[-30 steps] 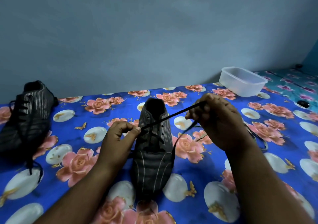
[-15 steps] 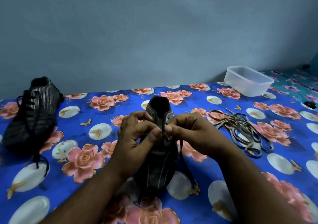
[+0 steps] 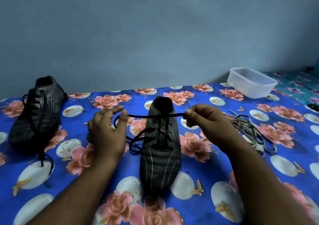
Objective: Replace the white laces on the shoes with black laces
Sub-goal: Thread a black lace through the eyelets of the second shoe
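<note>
a: position of the shoe being laced?

b: the shoe (image 3: 160,148) lies flat on the flowered blue cloth (image 3: 215,169), toe toward the person, between the two forearms. a black lace (image 3: 156,116) runs taut across its opening, with slack looping on the cloth at the shoe's left side.

a: state of the hands?

b: the right hand (image 3: 205,119) has its fingers curled, pinching one end of the black lace just right of the shoe. the left hand (image 3: 107,133) pinches the other end between thumb and forefinger, remaining fingers loosely extended.

a: surroundings?

b: a second shoe (image 3: 37,116) sits well apart at far left, threaded with a black lace, ends trailing onto the cloth. a heap of pale laces (image 3: 250,131) lies on the cloth right of the right hand, partly hidden by the wrist. a clear plastic tub (image 3: 251,83) stands far right against the wall (image 3: 155,34). a small dark round item (image 3: 312,107) at the right edge; cannot identify.

a: obstructions?

b: the left hand covers part of the slack lace.
</note>
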Demonstrator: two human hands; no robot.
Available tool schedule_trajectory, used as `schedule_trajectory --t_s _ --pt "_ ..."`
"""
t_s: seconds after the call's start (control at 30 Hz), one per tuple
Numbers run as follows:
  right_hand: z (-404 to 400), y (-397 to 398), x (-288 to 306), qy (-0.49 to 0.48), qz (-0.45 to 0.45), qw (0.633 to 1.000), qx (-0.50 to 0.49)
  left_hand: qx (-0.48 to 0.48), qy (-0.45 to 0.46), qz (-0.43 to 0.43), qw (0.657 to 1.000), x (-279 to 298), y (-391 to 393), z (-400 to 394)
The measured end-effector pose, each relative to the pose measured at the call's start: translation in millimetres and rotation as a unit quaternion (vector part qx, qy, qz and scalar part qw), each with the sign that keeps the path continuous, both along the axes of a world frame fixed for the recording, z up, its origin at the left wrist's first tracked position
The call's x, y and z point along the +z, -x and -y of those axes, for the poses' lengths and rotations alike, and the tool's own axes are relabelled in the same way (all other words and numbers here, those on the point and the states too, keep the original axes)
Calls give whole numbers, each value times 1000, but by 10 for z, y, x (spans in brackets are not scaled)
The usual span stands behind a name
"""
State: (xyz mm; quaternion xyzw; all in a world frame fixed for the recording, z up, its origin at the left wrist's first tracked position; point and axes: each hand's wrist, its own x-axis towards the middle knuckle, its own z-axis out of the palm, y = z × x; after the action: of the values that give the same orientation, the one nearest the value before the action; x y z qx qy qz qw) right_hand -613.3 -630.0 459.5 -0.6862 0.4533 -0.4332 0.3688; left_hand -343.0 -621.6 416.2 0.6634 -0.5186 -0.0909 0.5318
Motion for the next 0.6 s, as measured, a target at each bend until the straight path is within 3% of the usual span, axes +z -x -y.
schedule_trajectory --t_s 0.1,0.23,0.37,0.6 --pt "-47 -121 -32 25 -61 997 50 -125 90 99 983 75 227 -169" --pt "-94 -217 -61 30 -57 992 106 -257 102 143 950 55 429 -304" --pt "-75 -186 -54 17 -11 994 107 -242 97 91 961 51 426 -285" --pt "-3 -84 -95 29 -62 994 88 -213 68 38 974 75 381 -278"
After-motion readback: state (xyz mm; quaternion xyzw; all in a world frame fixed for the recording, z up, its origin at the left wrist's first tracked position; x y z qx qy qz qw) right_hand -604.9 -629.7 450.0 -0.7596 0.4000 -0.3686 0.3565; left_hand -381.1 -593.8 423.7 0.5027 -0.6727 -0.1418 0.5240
